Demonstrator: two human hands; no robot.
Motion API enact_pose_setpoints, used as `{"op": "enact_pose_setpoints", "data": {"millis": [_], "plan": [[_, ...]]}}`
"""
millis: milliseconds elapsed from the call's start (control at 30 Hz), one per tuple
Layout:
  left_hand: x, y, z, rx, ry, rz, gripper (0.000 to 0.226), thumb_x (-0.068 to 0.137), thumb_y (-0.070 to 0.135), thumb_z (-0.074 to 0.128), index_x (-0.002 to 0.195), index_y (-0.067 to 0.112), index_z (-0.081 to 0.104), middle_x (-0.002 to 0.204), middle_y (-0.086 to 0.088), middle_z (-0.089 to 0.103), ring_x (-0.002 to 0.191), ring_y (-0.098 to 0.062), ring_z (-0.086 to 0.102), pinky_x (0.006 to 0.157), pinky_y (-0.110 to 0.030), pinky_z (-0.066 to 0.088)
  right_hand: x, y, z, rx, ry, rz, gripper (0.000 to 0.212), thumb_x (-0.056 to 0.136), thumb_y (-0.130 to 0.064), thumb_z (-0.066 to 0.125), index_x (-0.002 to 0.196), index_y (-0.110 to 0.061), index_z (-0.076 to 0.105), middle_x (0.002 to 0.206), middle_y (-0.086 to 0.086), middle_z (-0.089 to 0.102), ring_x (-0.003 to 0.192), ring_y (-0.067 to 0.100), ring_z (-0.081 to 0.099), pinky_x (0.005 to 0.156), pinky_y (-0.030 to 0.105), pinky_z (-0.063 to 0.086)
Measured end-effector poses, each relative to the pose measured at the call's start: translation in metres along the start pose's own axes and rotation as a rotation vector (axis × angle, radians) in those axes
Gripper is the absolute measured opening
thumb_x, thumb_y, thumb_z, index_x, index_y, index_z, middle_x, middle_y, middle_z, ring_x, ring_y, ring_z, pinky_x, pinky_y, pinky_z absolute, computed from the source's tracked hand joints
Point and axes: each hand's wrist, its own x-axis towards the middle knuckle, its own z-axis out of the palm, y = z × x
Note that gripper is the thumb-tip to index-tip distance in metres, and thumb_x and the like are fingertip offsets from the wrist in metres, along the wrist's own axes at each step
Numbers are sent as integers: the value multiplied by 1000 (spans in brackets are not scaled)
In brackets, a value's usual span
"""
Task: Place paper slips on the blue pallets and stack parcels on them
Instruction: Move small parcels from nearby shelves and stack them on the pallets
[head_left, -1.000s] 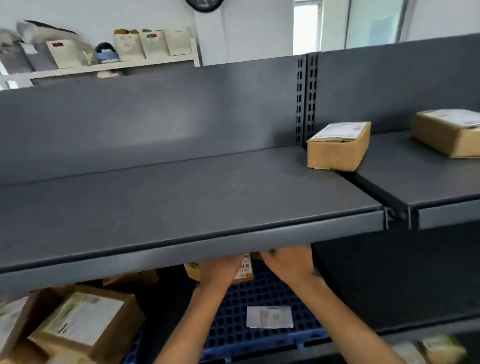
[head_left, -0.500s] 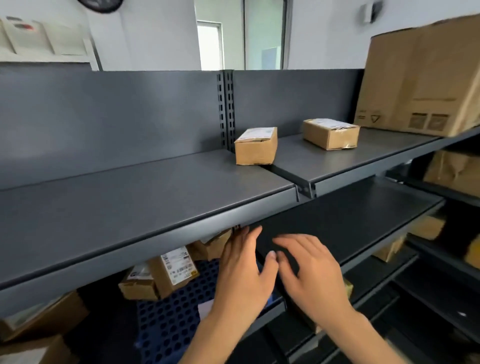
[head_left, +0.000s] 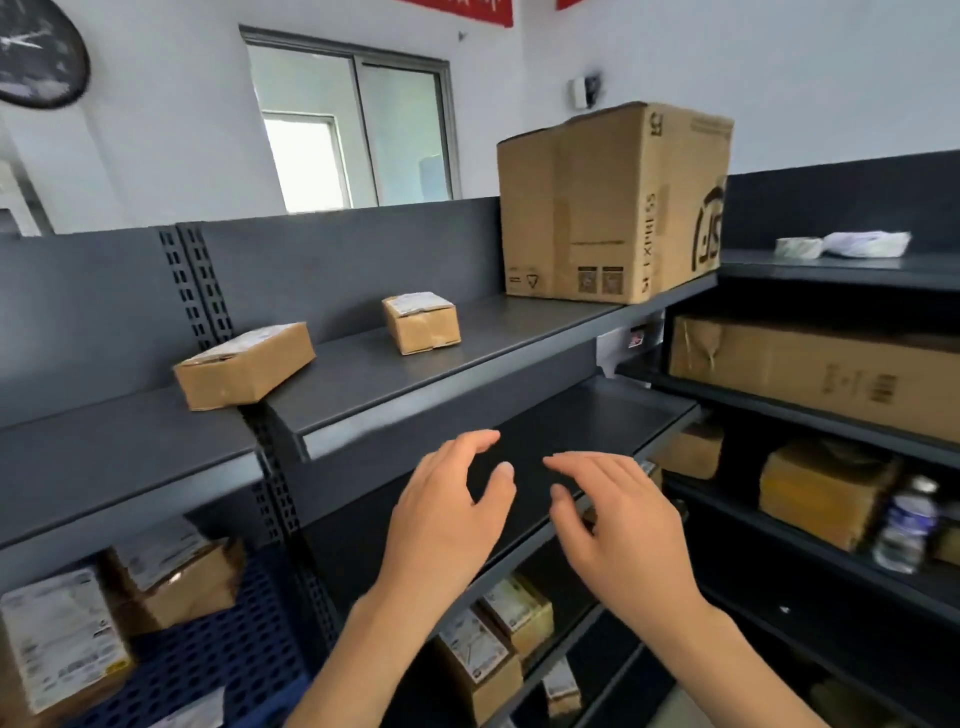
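Note:
My left hand (head_left: 447, 519) and my right hand (head_left: 618, 525) hover in front of the dark shelf unit, fingers spread and loose, holding nothing. At the lower left a blue perforated pallet (head_left: 228, 649) lies on a lower shelf with labelled cardboard parcels (head_left: 176, 577) on it, and the corner of a white paper slip (head_left: 197, 714) shows at its front edge. Two small parcels sit on the top shelf, one (head_left: 244, 364) at the joint between the bays, the other (head_left: 422, 322) further right.
A large cardboard box (head_left: 608, 202) stands on the top shelf at the right. The corner unit to the right holds a long carton (head_left: 810, 374), smaller boxes and a plastic bottle (head_left: 906, 525). More labelled parcels (head_left: 493, 644) lie on a low shelf below my hands.
The view has swung right and up. My hands came out from under the shelf over the blue pallet, empty, and now hover before the right-hand bay.

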Motion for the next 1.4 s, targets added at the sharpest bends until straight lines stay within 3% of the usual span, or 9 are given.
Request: {"op": "enact_pose_setpoints", "data": {"millis": [167,300,600,700,800,900,1100,1267,1400], "plan": [[21,33,94,-96,-90,-29,35,94,42,50,130,40,52,123,29,53,121,6,44,99,-26,40,-24,113,-17,-59,-63,135,28,92,-34,50,113,-27,67,109,-15,67,103,6,57,80,18,43],[31,27,180,-105,-223,-104,32,95,39,51,127,39,54,121,28,54,116,5,47,94,-23,40,-55,194,0,-81,-168,272,25,91,-32,54,111,-27,68,104,-14,69,99,9,60,74,25,50],[20,-81,402,-89,-492,-414,26,94,33,55,120,34,59,122,15,63,115,-7,57,97,-34,47,-135,350,97,-120,-493,484,28,86,-34,48,105,-30,68,100,-14,69,94,14,64,73,30,53],[8,-120,475,-104,-545,-571,23,93,33,56,116,34,61,119,15,65,113,-9,60,92,-28,46,-154,398,136,-123,-613,506,31,85,-35,45,107,-32,68,102,-15,69,95,14,63,74,32,53],[-7,-153,532,-88,-541,-697,27,92,33,53,118,31,62,117,16,65,111,-8,60,85,-21,41,-173,440,183,-89,-728,462,34,85,-34,45,110,-30,67,105,-12,69,99,17,63,77,33,54],[-21,-189,572,-20,-556,-805,30,93,35,53,123,34,57,123,16,61,115,-7,56,87,-23,41,-193,471,231,-29,-802,413,34,84,-32,48,112,-28,67,107,-9,69,101,19,62,78,33,55],[-29,-297,650,210,-373,-901,40,87,28,64,126,25,57,124,-1,64,114,-22,61,87,-43,54,-242,532,353,149,-815,297,34,84,-24,51,114,-24,67,108,-4,70,98,19,64,80,34,55],[-25,-376,706,465,-233,-946,46,83,24,73,120,-2,62,120,-24,65,112,-39,61,97,-46,44,-285,568,461,254,-870,219,37,85,-23,45,115,-20,68,105,1,72,94,22,66,77,35,57],[-23,-415,734,510,-168,-1047,67,87,39,67,139,2,45,143,-23,47,132,-41,41,108,-51,32,-318,576,514,305,-878,217,40,83,-23,46,118,-17,65,111,6,70,95,28,66,75,39,58]]}}
